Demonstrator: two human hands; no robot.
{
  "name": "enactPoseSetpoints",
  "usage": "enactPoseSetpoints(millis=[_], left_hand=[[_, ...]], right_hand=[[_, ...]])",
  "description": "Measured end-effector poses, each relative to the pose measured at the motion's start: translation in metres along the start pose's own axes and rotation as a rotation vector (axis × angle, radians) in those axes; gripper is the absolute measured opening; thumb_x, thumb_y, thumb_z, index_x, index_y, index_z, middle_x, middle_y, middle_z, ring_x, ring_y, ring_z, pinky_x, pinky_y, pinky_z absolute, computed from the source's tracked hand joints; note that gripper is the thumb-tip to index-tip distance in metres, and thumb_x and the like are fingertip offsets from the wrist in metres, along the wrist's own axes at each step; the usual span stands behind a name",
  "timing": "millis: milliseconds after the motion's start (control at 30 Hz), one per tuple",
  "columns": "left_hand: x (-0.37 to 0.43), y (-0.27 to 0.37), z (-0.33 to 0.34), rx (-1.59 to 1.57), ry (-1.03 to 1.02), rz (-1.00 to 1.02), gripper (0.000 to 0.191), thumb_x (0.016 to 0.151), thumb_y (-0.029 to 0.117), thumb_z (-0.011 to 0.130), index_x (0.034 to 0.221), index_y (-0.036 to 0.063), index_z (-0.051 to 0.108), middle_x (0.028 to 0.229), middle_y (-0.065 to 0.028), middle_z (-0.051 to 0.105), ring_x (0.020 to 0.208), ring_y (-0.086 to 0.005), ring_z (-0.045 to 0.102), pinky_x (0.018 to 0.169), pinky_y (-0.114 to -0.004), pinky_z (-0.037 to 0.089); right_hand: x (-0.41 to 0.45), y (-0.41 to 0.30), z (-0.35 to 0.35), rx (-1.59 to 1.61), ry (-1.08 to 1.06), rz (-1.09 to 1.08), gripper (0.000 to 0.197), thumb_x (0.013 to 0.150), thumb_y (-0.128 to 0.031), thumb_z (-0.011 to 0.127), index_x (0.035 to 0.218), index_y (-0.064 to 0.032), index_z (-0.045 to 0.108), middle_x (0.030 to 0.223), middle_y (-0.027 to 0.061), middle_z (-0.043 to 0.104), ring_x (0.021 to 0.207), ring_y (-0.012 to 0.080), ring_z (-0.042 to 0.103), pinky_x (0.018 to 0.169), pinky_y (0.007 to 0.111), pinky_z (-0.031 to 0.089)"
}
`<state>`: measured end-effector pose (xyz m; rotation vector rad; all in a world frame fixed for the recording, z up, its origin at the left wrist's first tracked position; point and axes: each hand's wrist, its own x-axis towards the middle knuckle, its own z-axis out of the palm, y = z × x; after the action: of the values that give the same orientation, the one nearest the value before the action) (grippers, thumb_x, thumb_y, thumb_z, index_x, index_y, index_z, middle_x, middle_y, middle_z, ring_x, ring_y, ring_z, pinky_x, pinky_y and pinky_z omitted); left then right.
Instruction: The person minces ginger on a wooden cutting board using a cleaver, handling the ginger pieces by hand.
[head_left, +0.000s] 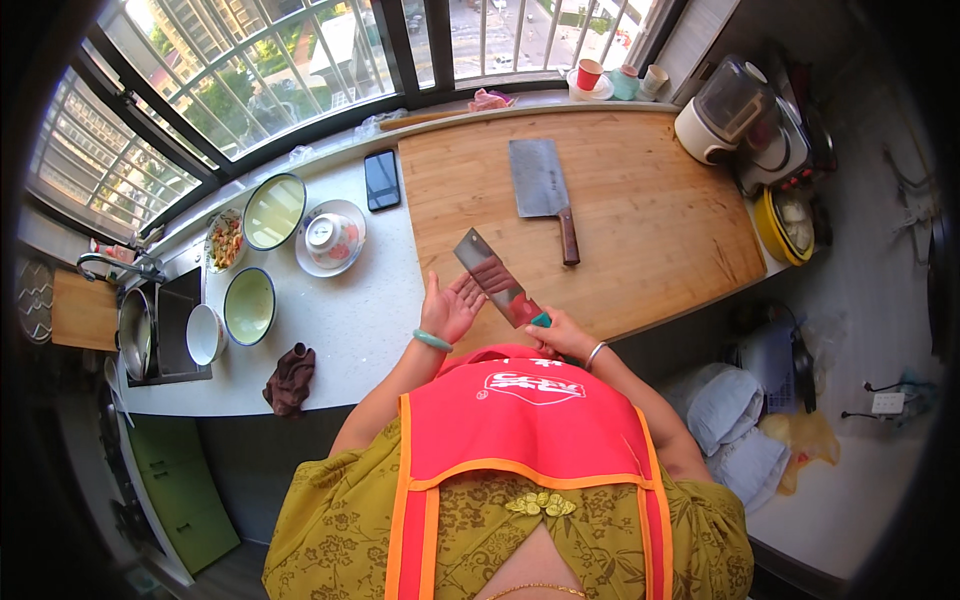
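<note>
My right hand grips the teal handle of a kitchen knife with a broad, shiny blade. The blade points up and to the left, and it mirrors my fingers and the red apron. My left hand is palm up with its fingers apart, just left of the blade; whether the fingertips touch it I cannot tell. Both hands are over the near edge of a large wooden board. Farther back on that board lies a cleaver with a dark wooden handle, its handle towards me.
Left of the board are a smartphone, a plate with an upturned bowl, enamel basins, a dish of food, a brown cloth and a sink. A white kitchen appliance and a yellow basin stand right.
</note>
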<state>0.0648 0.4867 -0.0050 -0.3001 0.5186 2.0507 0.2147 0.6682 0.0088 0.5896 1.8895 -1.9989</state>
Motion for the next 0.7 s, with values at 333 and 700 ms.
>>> enactPoseSetpoints(millis=[333,700], left_hand=[[-0.009,0.014,-0.002,-0.064,0.024,-0.003,0.066,0.091,0.049,0.029,0.137,0.0022,0.019,0.140,-0.0135,0.028,0.129,-0.0249,0.026,0.107,-0.036,0.020],[-0.005,0.011,0.002,0.858,-0.007,0.105,0.049,0.083,0.004,0.037,0.132,0.0029,0.036,0.134,-0.0043,0.039,0.123,-0.0122,0.034,0.098,-0.022,0.026]], right_hand=[[-0.013,-0.011,-0.003,-0.048,0.080,-0.028,0.028,0.083,-0.018,0.061,0.102,-0.0006,0.051,0.059,0.0029,0.056,0.042,0.0058,0.048,0.039,0.020,0.039],[-0.027,-0.042,0.007,-0.137,-0.006,-0.003,0.024,0.083,-0.018,0.060,0.098,-0.0014,0.052,0.059,0.0008,0.055,0.042,0.0056,0.047,0.039,0.021,0.039]])
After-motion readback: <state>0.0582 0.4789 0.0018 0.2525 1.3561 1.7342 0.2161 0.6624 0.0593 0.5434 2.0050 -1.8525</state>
